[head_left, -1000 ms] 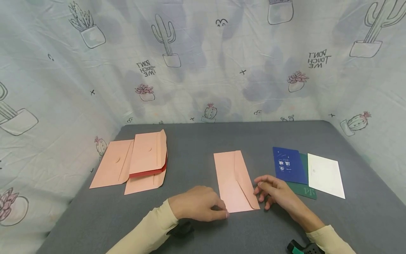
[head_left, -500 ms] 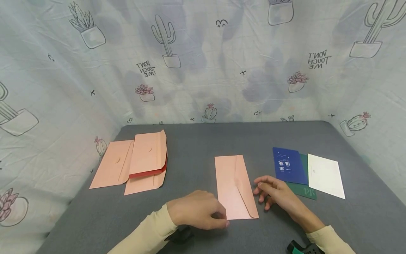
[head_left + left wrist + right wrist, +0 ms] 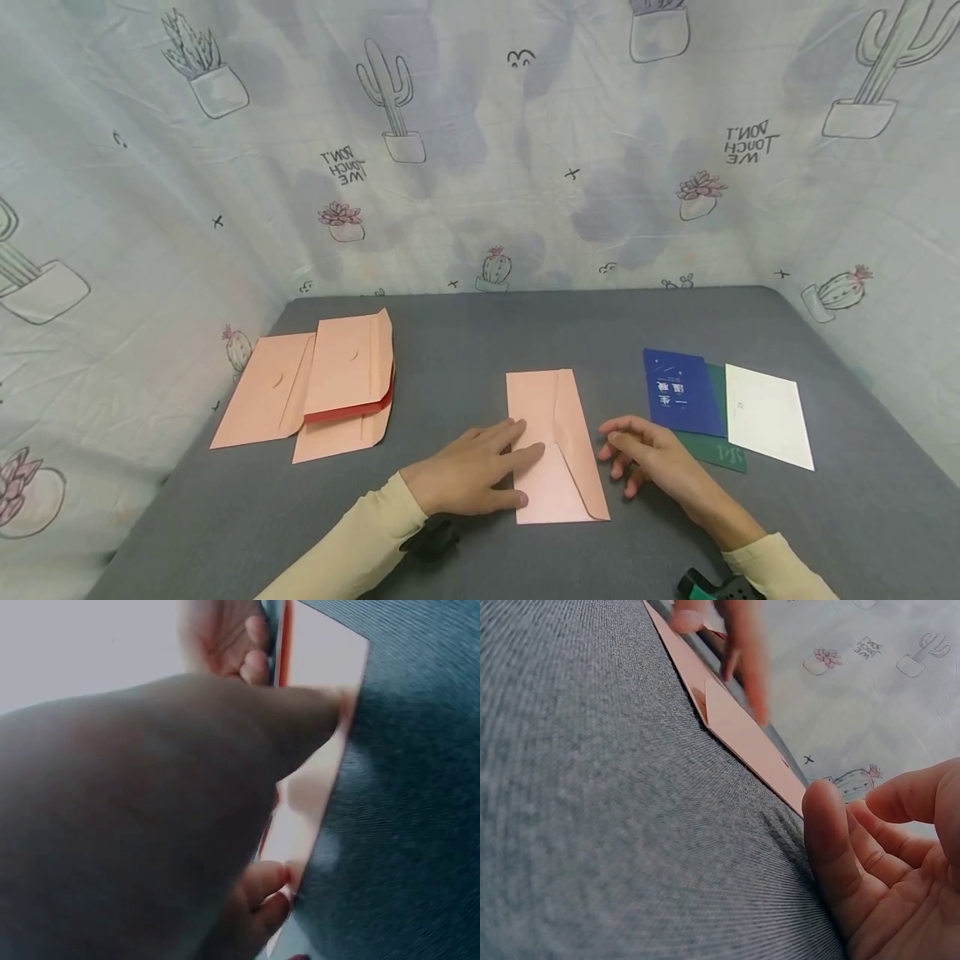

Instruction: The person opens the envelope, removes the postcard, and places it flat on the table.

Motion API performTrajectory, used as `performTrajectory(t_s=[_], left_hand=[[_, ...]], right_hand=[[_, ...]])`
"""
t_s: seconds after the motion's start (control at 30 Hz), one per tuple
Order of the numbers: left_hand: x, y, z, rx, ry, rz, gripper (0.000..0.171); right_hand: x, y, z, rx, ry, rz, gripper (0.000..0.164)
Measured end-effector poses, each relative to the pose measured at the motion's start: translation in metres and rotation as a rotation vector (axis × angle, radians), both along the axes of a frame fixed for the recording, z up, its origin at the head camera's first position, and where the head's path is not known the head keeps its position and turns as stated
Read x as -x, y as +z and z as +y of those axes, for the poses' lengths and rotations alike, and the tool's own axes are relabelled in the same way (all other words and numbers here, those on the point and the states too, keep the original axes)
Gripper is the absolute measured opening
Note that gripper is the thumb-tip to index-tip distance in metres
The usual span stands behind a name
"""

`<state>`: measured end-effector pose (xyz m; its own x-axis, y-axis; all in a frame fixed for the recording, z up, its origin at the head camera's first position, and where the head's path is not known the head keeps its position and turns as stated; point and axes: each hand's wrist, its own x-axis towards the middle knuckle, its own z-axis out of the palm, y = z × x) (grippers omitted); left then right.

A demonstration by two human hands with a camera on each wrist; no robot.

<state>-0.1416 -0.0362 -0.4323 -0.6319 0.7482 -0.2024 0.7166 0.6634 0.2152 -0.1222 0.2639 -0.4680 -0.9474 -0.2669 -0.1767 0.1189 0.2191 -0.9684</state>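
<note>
A pink envelope [image 3: 540, 492] lies on the grey table in front of me, its flap running down the right side. My left hand [image 3: 476, 468] has its fingers spread over the envelope's left edge, fingertips at the paper. In the left wrist view the thumb and fingertips meet the pink envelope [image 3: 311, 776] along its edge. Just right of the envelope rests my right hand [image 3: 652, 458], fingers loosely bent and holding nothing. The right wrist view has this right hand [image 3: 892, 862] beside the envelope's [image 3: 742, 739] end, palm bare.
Several pink envelopes [image 3: 348, 367] overlap at the left, one showing a red inside. To the right lie a blue card [image 3: 682, 392], a green card [image 3: 712, 450] and a white card [image 3: 768, 417]. A cactus-print curtain [image 3: 465, 167] hangs around the table [image 3: 450, 358].
The envelope has slid a little toward me. My left hand, earlier curled at its lower left corner, has moved up and spread its fingers over the left edge. My right hand has stayed put.
</note>
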Motion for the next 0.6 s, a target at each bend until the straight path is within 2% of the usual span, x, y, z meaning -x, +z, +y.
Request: performTrajectory(t_s=[0.1,0.27,0.33,0.43,0.53,0.6], left_hand=[[0.001,-0.002,-0.001,0.042,-0.010,0.001,0.064],[-0.002,0.003,0.001,0.085,-0.033,0.031,0.064],[-0.005,0.005,0.002,0.098,-0.032,0.041,0.065],[-0.007,0.005,0.002,0.105,-0.028,0.053,0.065],[-0.007,0.005,0.002,0.102,-0.034,0.055,0.065],[-0.006,0.005,0.002,0.098,-0.037,0.052,0.065]], right_hand=[[0.000,-0.001,0.000,0.007,0.000,0.010,0.044],[0.002,0.001,-0.003,-0.018,-0.019,0.013,0.042],[0.001,0.000,-0.006,-0.059,-0.025,0.056,0.038],[-0.004,-0.003,-0.013,-0.220,-0.003,0.238,0.036],[-0.010,-0.007,-0.021,-0.450,0.053,0.469,0.040],[-0.014,-0.008,-0.025,-0.581,0.097,0.578,0.040]])
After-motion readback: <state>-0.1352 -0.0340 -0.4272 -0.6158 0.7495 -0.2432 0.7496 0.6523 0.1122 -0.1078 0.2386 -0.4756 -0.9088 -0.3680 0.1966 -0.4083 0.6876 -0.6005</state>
